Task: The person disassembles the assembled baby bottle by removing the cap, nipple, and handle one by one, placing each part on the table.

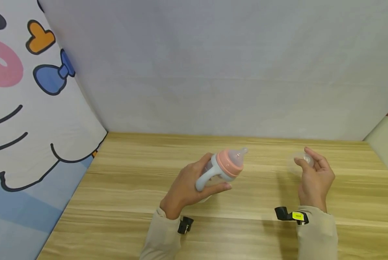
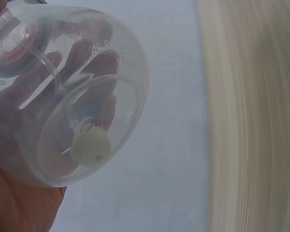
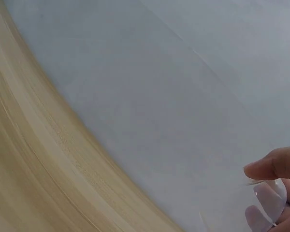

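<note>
My left hand [image 1: 188, 184] grips a baby bottle [image 1: 227, 164] with a pink collar, a clear teat and pale blue handles, tilted so the teat points up and right. In the left wrist view the bottle's clear body [image 2: 130, 63] shows fingers behind it, and a pale round weight [image 2: 91, 146] on a straw lies inside near the base. Off to the right, my right hand [image 1: 315, 182] pinches a clear dome-shaped cap [image 1: 294, 166] between thumb and fingers, above the table. Only part of that hand [image 3: 280, 166] and the cap appear in the right wrist view.
A wood-grain table [image 1: 116, 202] lies under both hands. Behind it hangs a plain pale cloth backdrop [image 1: 213, 72], and a cartoon-printed cloth [image 1: 67, 126] covers the left side. Black camera mounts [image 1: 185, 225] sit at the wrists.
</note>
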`<state>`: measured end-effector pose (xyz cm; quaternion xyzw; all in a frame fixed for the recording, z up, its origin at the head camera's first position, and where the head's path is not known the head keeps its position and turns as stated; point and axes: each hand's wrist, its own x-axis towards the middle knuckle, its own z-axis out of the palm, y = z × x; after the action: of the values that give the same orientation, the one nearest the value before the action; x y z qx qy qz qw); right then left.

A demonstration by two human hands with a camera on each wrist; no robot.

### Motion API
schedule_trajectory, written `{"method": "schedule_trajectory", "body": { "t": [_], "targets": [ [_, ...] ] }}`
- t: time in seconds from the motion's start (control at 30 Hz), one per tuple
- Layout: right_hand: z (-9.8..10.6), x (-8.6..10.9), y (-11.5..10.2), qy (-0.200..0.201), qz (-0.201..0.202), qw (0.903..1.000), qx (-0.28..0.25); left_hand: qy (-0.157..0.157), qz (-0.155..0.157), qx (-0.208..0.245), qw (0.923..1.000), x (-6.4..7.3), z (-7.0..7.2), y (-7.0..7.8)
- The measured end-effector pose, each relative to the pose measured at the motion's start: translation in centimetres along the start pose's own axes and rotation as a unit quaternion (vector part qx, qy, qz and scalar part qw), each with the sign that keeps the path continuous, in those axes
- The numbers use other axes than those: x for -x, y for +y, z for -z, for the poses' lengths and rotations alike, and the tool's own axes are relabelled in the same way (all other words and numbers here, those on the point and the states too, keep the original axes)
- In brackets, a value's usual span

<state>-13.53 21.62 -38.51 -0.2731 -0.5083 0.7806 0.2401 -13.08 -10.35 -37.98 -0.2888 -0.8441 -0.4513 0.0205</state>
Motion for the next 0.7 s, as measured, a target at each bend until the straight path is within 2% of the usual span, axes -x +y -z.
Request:
{"method": "schedule_trajectory", "body": {
  "t": [0.2,0.5,0.7],
  "targets": [
    [0.12,-0.18,0.15,0.007,-0.004,0.9997,0.025,-0.004,0.007,0.004,1.0,-0.02,-0.03,0.03],
    [0.18,-0.49,0.23,0.018,-0.027,0.9985,0.044,-0.005,0.0,0.008,1.0,0.01,-0.04,0.0],
    [0.4,-0.73,0.35,0.027,-0.029,0.9982,0.045,-0.007,0.003,0.005,1.0,0.02,-0.03,0.12]
  ]
}}
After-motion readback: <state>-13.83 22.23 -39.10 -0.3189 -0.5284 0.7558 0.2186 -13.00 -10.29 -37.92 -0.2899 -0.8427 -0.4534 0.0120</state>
